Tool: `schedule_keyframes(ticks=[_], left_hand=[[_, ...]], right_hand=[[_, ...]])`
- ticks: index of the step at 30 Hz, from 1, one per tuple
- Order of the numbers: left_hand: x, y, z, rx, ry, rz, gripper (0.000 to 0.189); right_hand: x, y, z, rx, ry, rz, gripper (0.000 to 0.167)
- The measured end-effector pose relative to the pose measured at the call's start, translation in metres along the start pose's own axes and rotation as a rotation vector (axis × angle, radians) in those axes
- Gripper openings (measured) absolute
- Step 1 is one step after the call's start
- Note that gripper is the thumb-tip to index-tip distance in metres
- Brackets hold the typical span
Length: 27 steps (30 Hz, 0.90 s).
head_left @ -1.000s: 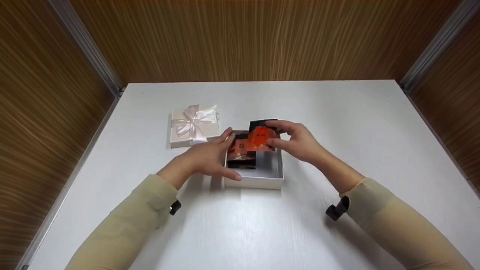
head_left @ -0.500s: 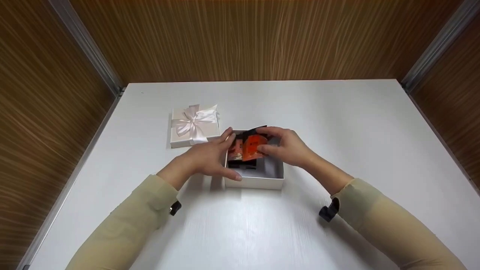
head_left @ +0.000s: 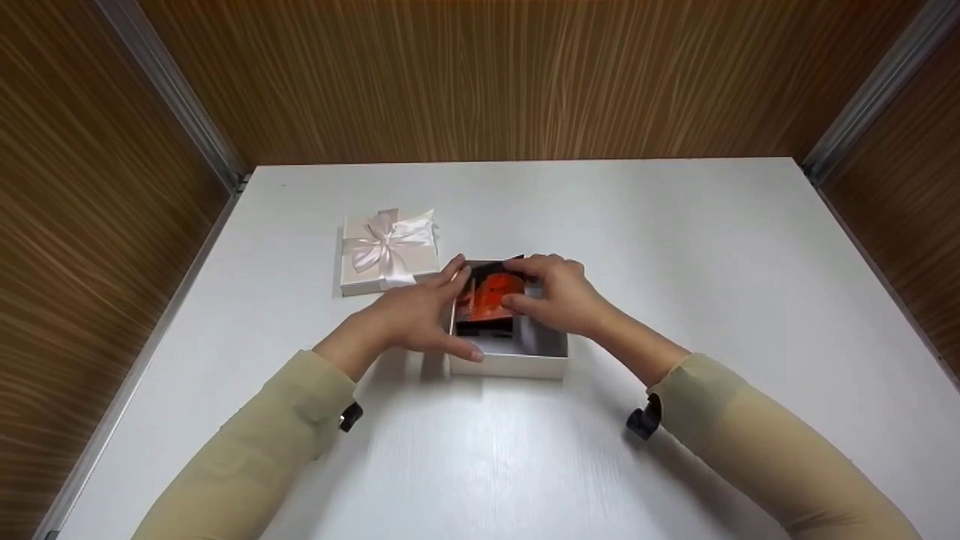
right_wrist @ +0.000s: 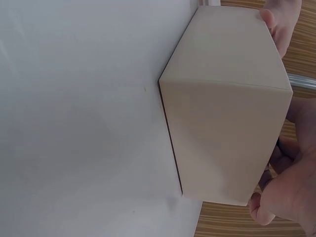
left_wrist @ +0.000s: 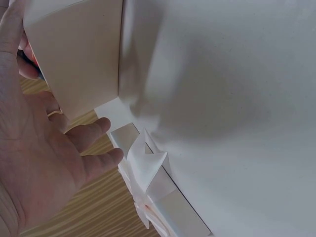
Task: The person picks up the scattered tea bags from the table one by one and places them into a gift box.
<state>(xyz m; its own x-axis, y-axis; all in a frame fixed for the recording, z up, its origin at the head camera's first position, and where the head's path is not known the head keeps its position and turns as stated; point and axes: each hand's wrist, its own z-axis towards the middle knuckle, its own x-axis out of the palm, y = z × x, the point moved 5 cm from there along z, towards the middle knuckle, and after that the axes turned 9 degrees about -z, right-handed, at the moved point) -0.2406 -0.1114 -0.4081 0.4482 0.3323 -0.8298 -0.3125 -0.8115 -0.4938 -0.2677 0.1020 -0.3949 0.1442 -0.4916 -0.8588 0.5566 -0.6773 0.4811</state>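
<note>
An open white box stands near the middle of the table. My right hand is over its right side and pinches an orange-and-black packet between thumb and fingers. This packet lies low inside the left part of the box, over another dark packet that is mostly covered. On the left rim rests my left hand, fingers spread and thumb toward the front wall. From the right wrist view, the box's outer wall hides the packets.
Behind and left of the box lies a cream box lid with a pale pink ribbon bow. All stand on a white table, with wood-patterned panels at the back and sides.
My right hand has moved left and down with the orange packet, from above the box's back right to its left part. My left hand has stayed in place.
</note>
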Motion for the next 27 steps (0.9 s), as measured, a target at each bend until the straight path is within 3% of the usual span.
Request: schedule_keyframes(ticks=[16, 27], left_hand=[[0.003, -0.002, 0.002, 0.016, -0.003, -0.001, 0.142], [0.003, -0.003, 0.005, 0.040, -0.006, 0.016, 0.141]], right_hand=[[0.010, 0.004, 0.006, 0.018, 0.030, -0.081, 0.060], [0.016, 0.007, 0.012, 0.031, 0.060, -0.192, 0.061]])
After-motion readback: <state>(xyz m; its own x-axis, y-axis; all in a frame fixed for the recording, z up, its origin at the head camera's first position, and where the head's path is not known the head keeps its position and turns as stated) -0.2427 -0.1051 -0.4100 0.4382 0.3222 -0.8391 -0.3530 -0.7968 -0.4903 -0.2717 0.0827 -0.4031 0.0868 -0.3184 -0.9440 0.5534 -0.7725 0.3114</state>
